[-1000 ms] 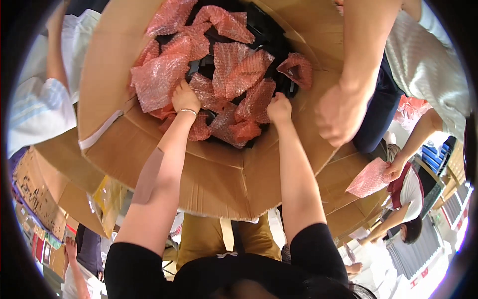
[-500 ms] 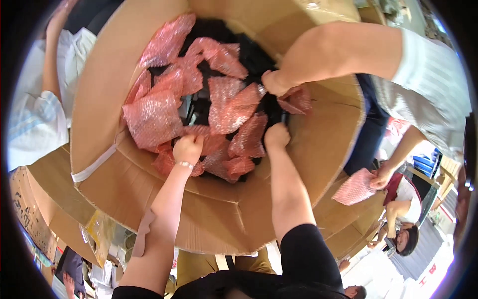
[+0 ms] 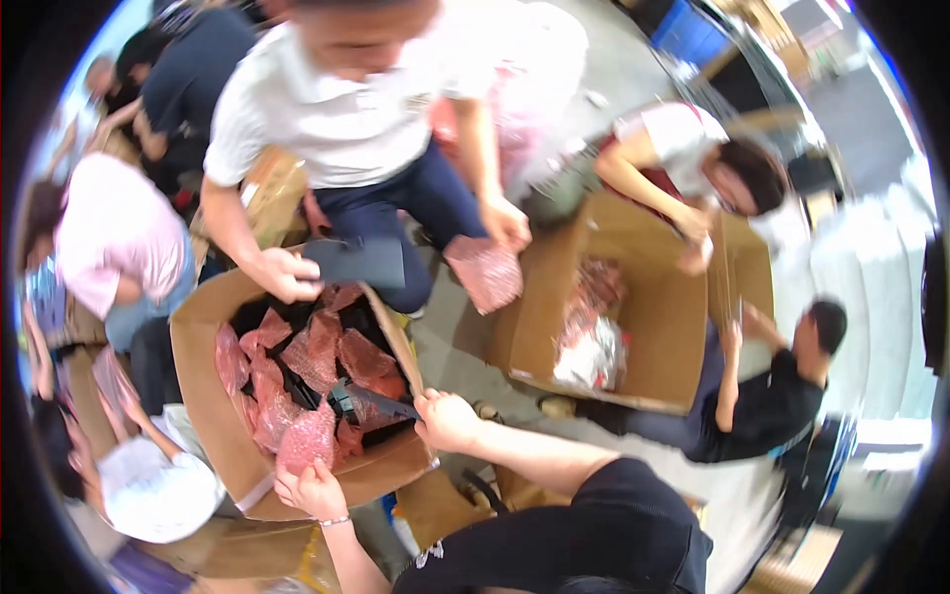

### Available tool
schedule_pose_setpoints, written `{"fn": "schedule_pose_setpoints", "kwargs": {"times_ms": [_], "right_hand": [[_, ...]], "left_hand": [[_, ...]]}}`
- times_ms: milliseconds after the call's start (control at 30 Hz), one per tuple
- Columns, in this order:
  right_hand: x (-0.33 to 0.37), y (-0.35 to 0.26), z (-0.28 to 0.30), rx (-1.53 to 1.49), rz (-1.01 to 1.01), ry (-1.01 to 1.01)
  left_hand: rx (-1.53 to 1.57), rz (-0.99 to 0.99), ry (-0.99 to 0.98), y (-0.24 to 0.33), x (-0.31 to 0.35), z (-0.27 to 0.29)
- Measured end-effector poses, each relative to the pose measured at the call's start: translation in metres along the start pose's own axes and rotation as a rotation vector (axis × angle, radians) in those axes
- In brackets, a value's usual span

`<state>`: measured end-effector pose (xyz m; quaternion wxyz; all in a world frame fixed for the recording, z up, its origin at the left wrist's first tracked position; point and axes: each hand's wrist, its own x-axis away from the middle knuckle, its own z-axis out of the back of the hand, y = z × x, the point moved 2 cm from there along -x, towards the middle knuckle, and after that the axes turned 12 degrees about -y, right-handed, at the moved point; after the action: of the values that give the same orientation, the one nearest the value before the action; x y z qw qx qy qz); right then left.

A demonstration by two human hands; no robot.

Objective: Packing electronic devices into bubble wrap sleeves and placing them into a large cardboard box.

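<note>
An open cardboard box stands before me at the left, holding several pink bubble-wrap pouches among black items. My left hand is closed on the near end of a pink bubble-wrap pouch at the box's front side. At the right rim, my right hand grips a dark flat piece that reaches over the pouches; its exact kind is unclear. Across the box, a co-worker's hand holds a dark flat panel. That person's other hand holds another pink pouch.
To the right stands a second open cardboard box with pink wrap and silvery-white material inside. One person leans over it, and another person in black sits beside it. More people work at the left.
My view has swung, so the box looks smaller and lies lower left. My right hand now holds a dark flat piece at the rim. The co-worker's hand has come out from among the pouches.
</note>
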<state>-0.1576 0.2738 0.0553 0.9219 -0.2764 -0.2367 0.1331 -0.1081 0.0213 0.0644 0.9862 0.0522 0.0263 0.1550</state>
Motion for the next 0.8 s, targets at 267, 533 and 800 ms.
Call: {"fn": "schedule_pose_setpoints", "kwargs": {"times_ms": [267,533,800], "right_hand": [[0.144,0.049,0.107,-0.478,0.143,0.096],[0.246,0.102,0.144,-1.034,0.036,0.311],[0.304,0.108,0.190,-1.576,0.259,0.597]], "left_hand": [[0.749,-0.306,-0.530,0.132,-0.004,0.120],[0.225,-0.834,0.204,0.259,0.044,0.233],[0.827,-0.610,0.039,0.325,0.034,0.255]]}}
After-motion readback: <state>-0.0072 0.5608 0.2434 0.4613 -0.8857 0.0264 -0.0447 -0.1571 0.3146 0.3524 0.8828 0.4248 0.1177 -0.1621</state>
